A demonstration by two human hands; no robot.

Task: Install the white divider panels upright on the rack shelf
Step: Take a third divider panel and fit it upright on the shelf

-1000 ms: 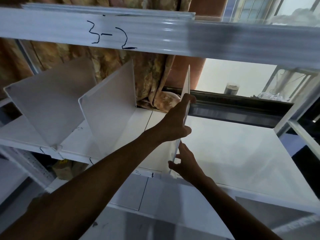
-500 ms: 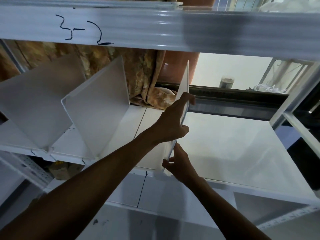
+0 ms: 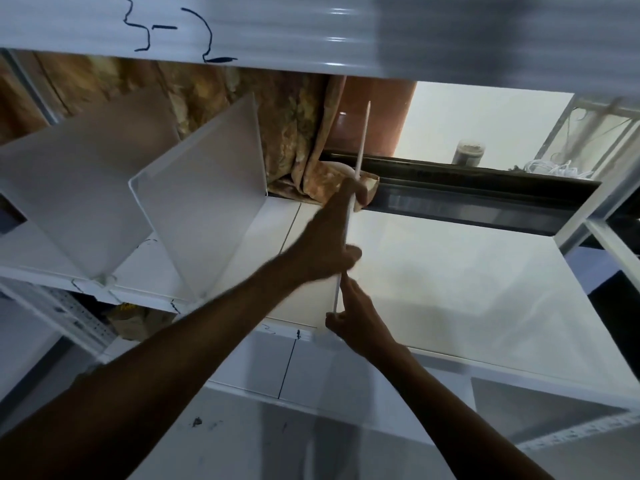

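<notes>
A thin white divider panel [image 3: 362,140] stands upright, seen edge-on, in the middle of the white rack shelf [image 3: 450,271]. My left hand [image 3: 329,240] wraps around its front edge at mid-height, thumb on the right face. Lower down, my right hand [image 3: 356,320] pinches the panel's bottom front corner at the shelf's front lip. Two more white divider panels stand upright on the shelf to the left: one [image 3: 204,216] next to the held one, another [image 3: 79,199] at the far left.
The upper shelf beam [image 3: 311,32], marked "3-2" in black, runs overhead. A patterned curtain [image 3: 277,126] hangs behind the rack. A jar [image 3: 469,152] and coiled white cable [image 3: 550,168] sit on the window ledge. A rack upright [image 3: 613,244] stands at the right.
The view has shifted so the held panel now shows edge-on and more vertical. My left hand has slid slightly up its edge; my right hand stays at the bottom corner.
</notes>
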